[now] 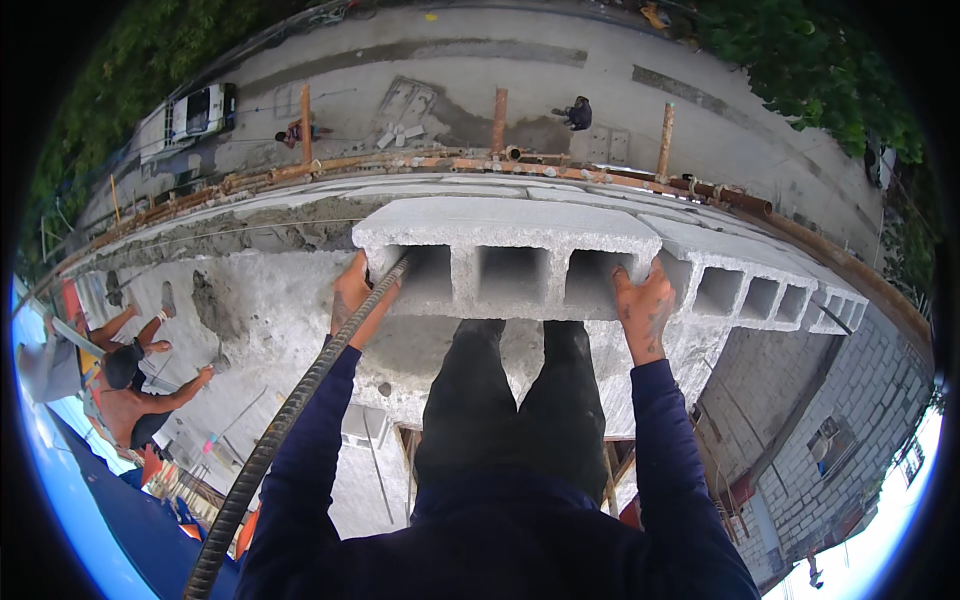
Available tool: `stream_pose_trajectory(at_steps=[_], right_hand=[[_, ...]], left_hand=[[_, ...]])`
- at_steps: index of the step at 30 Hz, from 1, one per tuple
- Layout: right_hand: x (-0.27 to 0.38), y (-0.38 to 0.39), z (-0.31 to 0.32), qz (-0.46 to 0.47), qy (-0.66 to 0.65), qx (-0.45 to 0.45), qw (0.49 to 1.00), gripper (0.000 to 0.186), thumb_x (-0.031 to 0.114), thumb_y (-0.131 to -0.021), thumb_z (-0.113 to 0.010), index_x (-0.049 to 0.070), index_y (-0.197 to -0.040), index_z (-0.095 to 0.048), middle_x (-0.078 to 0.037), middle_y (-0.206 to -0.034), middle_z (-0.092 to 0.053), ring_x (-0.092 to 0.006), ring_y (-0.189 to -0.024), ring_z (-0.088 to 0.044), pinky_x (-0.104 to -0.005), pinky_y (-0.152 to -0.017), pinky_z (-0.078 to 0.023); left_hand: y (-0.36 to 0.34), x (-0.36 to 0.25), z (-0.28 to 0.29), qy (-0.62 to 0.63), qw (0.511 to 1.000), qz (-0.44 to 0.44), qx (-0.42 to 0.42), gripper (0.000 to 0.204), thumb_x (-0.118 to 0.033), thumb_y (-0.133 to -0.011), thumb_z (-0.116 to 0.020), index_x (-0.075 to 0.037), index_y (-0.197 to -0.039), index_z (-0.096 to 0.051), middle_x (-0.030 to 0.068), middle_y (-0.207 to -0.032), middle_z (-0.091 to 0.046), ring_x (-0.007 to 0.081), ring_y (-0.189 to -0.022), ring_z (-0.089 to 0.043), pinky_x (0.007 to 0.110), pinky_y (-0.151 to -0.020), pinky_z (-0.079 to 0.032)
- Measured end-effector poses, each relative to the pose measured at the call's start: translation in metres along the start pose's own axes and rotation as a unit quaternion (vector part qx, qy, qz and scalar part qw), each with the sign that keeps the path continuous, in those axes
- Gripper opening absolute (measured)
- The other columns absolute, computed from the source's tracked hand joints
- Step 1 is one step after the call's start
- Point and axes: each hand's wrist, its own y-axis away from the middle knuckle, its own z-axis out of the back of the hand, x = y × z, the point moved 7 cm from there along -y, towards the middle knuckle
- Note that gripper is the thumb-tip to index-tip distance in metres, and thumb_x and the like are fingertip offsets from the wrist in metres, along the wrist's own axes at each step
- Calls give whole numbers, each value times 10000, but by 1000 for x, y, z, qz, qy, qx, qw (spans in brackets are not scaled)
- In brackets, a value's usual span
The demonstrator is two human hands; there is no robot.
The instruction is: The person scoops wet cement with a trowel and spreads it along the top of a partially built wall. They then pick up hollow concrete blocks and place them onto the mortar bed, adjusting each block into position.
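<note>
A grey concrete hollow block (510, 222) lies in front of me on top of the wall, its open cells facing me. My left hand (357, 297) grips its left end and my right hand (646, 312) grips its right end, with the thumb at the rightmost cell. A ribbed steel rebar (290, 412) slants up from the lower left and its upper end meets the left cell; whether it passes inside is unclear. More hollow blocks (738, 290) continue the row at the right, close against the held one. Rough wet-looking mortar (290, 232) covers the wall top at the left.
Rusty scaffold pipes (500, 122) run along the wall's far side, high above a street (330, 60). A thin string (250, 228) stretches over the mortar. Bare-backed co-worker (130, 400) works at left. A white vehicle (190, 122) and a person (577, 113) are down on the street.
</note>
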Motion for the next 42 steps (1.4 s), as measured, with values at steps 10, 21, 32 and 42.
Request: stream_pose_trajectory(at_steps=[10,21,32,42], right_hand=[[-2,-8,-4,37,30,-2,999,468,257,-676,-698,-120,-911,-548,-289,-736,-600,-426,-730,-609,-436,-667,-479],[1,-15,-6,70,39,-2,997,405,240,-661,-704,-92,-838,-554,-275,-726,-604,-419,-712,-615,-437,-637,-489],[-5,-13,-8,13,50,-2,999,584,327,-694,-680,-99,-1066,-535,-289,-891,-615,-414,-854,-609,-443,-764,-478],[-17,-10,-21,-7,77,12,997,626,362,-740,-655,-67,-1157,-468,-291,-874,-615,-423,-850,-608,-450,-772,-474]], left_hand=[[-8,-2,0,-15,998,-43,36,380,-147,-711,-682,48,-990,-513,192,-801,-607,283,-701,-616,336,-630,-478],[-16,12,-7,-92,989,1,113,481,-140,-741,-680,18,-1141,-465,185,-917,-619,261,-821,-621,331,-716,-477],[4,-2,-7,1,998,51,43,681,-262,-777,-647,57,-1285,-326,265,-1106,-520,366,-1051,-504,393,-877,-410],[-7,8,-17,-89,979,93,157,813,-284,-820,-600,177,-1310,-144,354,-1187,-442,377,-1145,-465,377,-940,-393]])
